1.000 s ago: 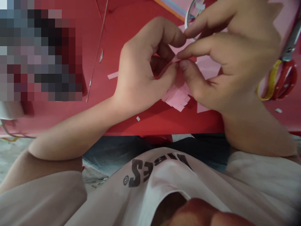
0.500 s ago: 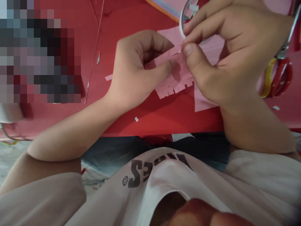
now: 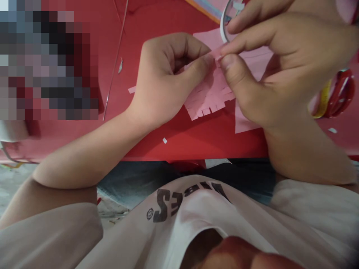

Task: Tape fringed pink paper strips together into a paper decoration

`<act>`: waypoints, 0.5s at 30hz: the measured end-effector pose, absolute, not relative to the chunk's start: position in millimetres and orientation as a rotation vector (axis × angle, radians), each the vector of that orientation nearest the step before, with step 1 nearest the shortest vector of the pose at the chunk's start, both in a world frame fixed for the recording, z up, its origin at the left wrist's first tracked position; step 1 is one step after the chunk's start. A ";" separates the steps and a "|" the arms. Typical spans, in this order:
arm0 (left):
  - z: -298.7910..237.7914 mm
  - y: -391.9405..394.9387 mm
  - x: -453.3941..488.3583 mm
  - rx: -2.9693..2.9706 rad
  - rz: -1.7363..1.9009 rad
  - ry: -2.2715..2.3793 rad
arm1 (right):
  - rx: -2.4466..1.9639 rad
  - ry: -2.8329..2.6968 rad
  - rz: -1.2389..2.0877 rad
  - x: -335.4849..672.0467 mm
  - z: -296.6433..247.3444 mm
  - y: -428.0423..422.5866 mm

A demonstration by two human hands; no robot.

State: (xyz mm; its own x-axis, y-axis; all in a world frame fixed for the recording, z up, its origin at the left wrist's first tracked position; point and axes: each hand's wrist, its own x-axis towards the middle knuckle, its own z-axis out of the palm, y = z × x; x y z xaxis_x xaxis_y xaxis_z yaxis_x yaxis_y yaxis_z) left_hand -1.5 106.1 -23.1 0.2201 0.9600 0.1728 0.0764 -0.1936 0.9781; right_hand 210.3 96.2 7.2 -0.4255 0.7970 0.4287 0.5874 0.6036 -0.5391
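Observation:
A pink paper piece (image 3: 210, 95) with a fringe cut along its lower edge is held just above a red sheet (image 3: 157, 134). My left hand (image 3: 165, 80) is curled, thumb and fingers pinching the paper's upper left part. My right hand (image 3: 277, 63) pinches the paper's top edge between thumb and forefinger, right beside the left thumb. More pink paper (image 3: 244, 125) lies flat under my right hand.
Red-and-yellow scissor handles (image 3: 333, 95) lie at the right, partly behind my right hand. A white tape ring (image 3: 224, 26) sits at the top. A thin stick (image 3: 114, 61) and small paper scraps (image 3: 164, 141) lie on the red sheet. A blurred patch covers the upper left.
Both hands shifted slightly up and the pinch points came together at the paper's top edge; the fringed paper turned a little and hangs lower between the hands.

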 end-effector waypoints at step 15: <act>-44.6 112.0 -2.9 1.698 1.368 0.768 | -1.194 -2.081 0.500 202.3 6.8 94.7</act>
State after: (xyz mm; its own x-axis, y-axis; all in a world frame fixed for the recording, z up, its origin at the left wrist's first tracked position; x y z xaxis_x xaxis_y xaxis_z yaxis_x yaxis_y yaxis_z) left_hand -2.9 112.0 -44.6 0.2288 0.8453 0.4828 -0.0282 -0.4900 0.8713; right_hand 202.3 94.7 6.8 -0.3504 0.8627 0.3646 0.6027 0.5056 -0.6173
